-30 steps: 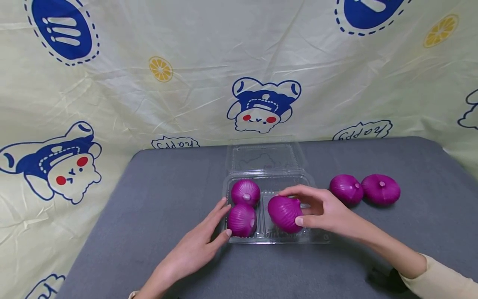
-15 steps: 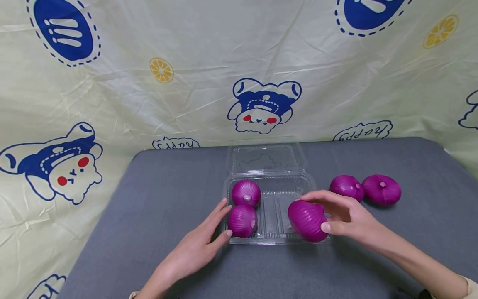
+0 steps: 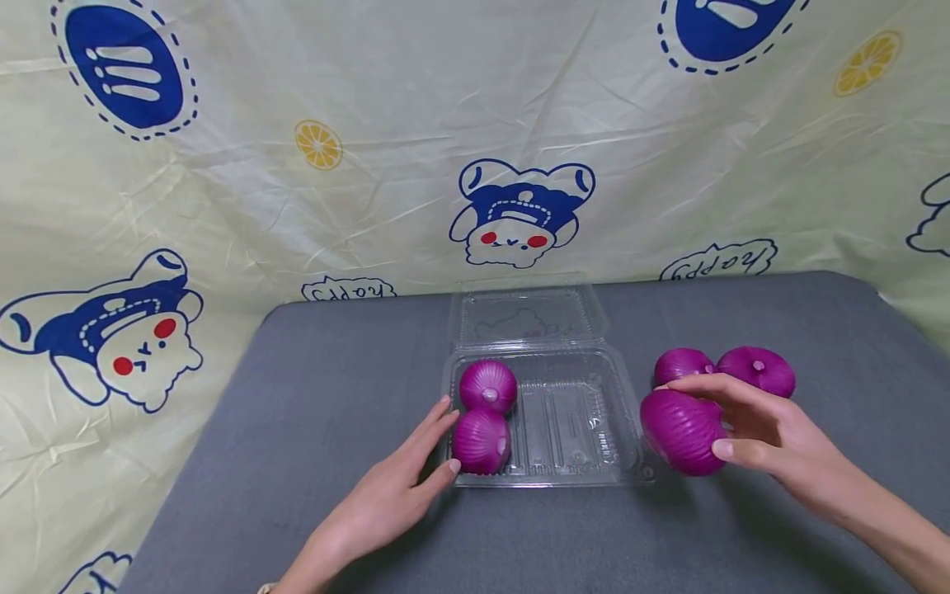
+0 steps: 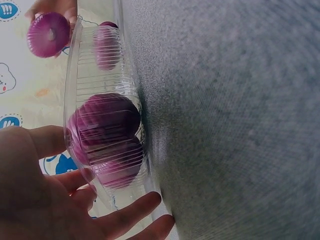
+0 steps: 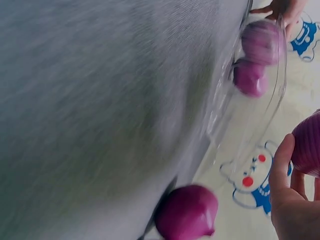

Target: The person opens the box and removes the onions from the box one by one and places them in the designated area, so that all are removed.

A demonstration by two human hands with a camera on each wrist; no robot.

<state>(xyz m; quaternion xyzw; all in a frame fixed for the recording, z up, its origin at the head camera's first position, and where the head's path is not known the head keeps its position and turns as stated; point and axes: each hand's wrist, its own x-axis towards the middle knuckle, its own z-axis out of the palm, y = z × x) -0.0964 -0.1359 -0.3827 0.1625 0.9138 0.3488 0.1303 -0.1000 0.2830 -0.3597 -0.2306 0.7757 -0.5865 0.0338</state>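
My right hand [image 3: 787,437] grips a purple onion [image 3: 683,433] between thumb and fingers, raised just right of a clear plastic clamshell box [image 3: 567,425]. In the right wrist view, the held onion [image 5: 309,150] is partly cut off by the frame edge. Two purple onions stand one behind the other along the box's left side, the far one [image 3: 487,386] and the near one [image 3: 481,441]. With fingers spread, my left hand [image 3: 393,495] touches the left wall of the box; the left wrist view shows its fingers [image 4: 135,212] against the plastic.
Behind the box base its clear lid [image 3: 527,313] lies folded back. Two more purple onions sit on the grey table [image 3: 349,371] at the right, one [image 3: 679,363] partly behind my right hand, the other [image 3: 759,369] farther right. A printed cloth [image 3: 386,198] hangs behind the table.
My right hand has carried the onion rightward, from over the right part of the box to beyond its right edge. The left hand and the two onions in the box have stayed put.
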